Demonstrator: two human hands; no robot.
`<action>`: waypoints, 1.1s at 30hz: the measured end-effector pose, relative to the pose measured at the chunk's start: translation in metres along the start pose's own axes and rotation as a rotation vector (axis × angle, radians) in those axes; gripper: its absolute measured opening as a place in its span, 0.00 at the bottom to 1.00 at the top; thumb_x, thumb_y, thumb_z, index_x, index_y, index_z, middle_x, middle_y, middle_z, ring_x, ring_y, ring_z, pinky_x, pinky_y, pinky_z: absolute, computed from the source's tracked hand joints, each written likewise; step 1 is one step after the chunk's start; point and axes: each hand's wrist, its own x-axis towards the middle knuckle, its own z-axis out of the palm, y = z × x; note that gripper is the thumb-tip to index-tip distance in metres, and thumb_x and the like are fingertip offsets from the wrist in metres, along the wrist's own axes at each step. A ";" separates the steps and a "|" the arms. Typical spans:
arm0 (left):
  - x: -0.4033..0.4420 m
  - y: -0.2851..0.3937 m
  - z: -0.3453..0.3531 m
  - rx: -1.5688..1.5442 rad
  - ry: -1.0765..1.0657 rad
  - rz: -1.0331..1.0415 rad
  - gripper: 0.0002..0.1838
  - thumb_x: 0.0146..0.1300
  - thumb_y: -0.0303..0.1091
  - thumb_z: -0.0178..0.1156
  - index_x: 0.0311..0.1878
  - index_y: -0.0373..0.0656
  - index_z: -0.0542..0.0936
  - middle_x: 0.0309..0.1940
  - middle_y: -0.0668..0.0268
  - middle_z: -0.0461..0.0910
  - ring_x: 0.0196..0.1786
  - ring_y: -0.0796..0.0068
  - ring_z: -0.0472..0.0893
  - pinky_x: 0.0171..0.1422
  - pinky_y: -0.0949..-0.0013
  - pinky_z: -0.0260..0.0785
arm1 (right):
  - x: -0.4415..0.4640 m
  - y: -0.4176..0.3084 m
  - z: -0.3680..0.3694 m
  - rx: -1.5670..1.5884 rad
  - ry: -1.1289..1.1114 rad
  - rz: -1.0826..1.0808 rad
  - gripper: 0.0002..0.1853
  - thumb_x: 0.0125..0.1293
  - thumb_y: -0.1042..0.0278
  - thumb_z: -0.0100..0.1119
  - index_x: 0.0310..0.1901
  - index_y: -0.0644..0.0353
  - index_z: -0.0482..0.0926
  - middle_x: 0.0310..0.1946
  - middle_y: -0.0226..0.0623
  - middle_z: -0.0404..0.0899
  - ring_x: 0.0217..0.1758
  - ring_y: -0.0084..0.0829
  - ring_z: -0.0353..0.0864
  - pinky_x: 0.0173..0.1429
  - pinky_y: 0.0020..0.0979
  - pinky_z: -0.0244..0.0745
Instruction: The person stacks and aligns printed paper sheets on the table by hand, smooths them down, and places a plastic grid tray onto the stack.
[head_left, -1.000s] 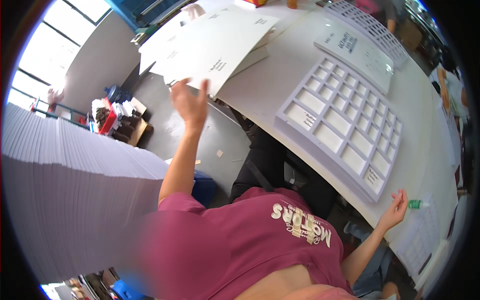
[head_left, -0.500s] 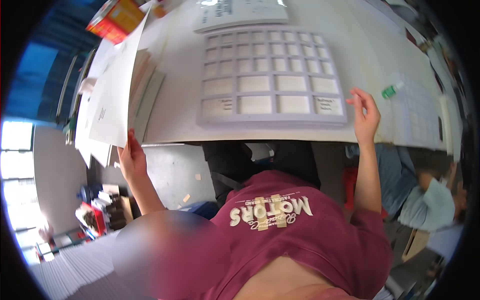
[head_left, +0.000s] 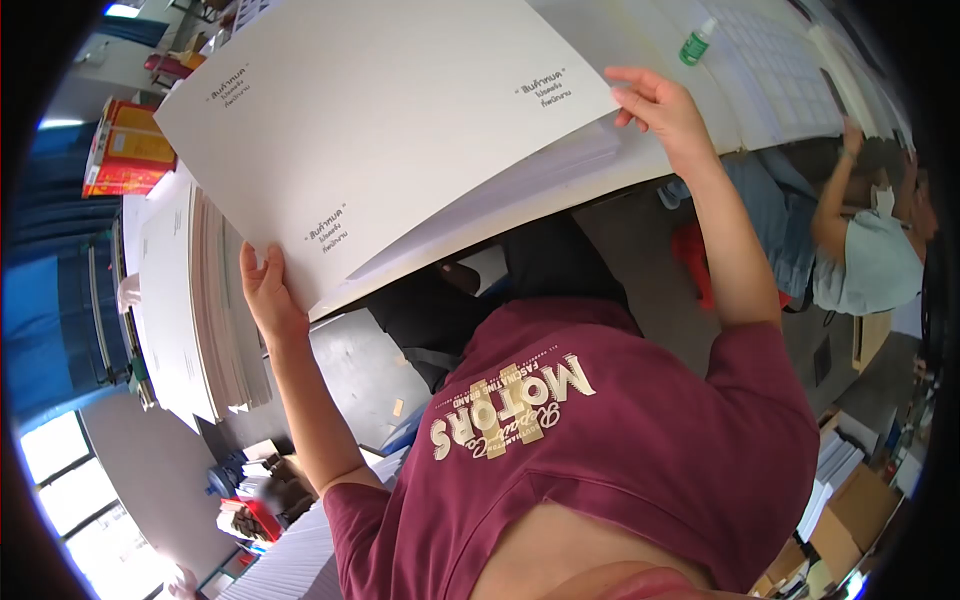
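Observation:
A large white printed sheet point(head_left: 390, 110) is held up at a slant in front of me, with small blocks of dark lettering near its corners. My left hand point(head_left: 272, 295) grips its lower left edge, fingers partly behind it. At the right corner, my right hand point(head_left: 665, 115) pinches the sheet between thumb and fingers. Beneath the sheet, the white compartment tray point(head_left: 575, 158) shows only as a strip of its near side; its cells are hidden.
Left of me is a tall stack of sheets point(head_left: 165, 290), with a red and yellow box point(head_left: 130, 145) beyond it. A green bottle point(head_left: 697, 42) stands at the table's far right beside another gridded tray point(head_left: 775, 70). Another person point(head_left: 865, 260) is at the right.
The sheet has moved from the left stack to above the compartment tray, now covering it. My right hand, earlier holding nothing beside the tray, has taken the sheet's right corner. The view has turned.

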 end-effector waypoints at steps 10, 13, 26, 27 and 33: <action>0.017 -0.002 0.022 0.129 -0.060 -0.028 0.19 0.72 0.26 0.49 0.65 0.38 0.67 0.51 0.60 0.80 0.50 0.73 0.81 0.53 0.71 0.75 | 0.002 0.053 -0.008 -0.185 -0.003 -0.031 0.13 0.61 0.67 0.65 0.46 0.62 0.85 0.33 0.30 0.83 0.38 0.21 0.76 0.47 0.26 0.72; 0.018 -0.002 0.022 0.140 -0.061 -0.043 0.20 0.72 0.25 0.48 0.66 0.37 0.67 0.53 0.60 0.79 0.51 0.73 0.80 0.54 0.71 0.75 | 0.002 0.057 -0.009 -0.275 -0.002 -0.020 0.13 0.60 0.67 0.65 0.46 0.61 0.85 0.34 0.31 0.83 0.39 0.22 0.76 0.47 0.26 0.72; 0.028 -0.011 0.018 0.082 -0.097 -0.037 0.19 0.72 0.26 0.49 0.64 0.37 0.68 0.50 0.60 0.80 0.49 0.74 0.80 0.53 0.73 0.73 | -0.001 0.059 -0.007 -0.286 0.003 -0.015 0.14 0.60 0.66 0.66 0.46 0.60 0.85 0.37 0.35 0.86 0.42 0.27 0.81 0.49 0.29 0.74; 0.028 -0.011 0.018 0.087 -0.094 -0.032 0.19 0.72 0.26 0.49 0.64 0.37 0.68 0.50 0.60 0.80 0.49 0.74 0.80 0.53 0.72 0.73 | -0.001 0.059 -0.006 -0.285 0.010 -0.018 0.13 0.60 0.66 0.66 0.46 0.60 0.85 0.36 0.33 0.85 0.40 0.25 0.79 0.49 0.27 0.73; 0.031 -0.007 0.019 0.103 -0.107 -0.027 0.18 0.72 0.26 0.50 0.64 0.37 0.68 0.48 0.61 0.81 0.48 0.74 0.80 0.53 0.72 0.74 | -0.005 0.054 -0.003 -0.295 0.031 -0.018 0.13 0.61 0.68 0.64 0.46 0.61 0.85 0.33 0.28 0.84 0.35 0.19 0.73 0.45 0.24 0.69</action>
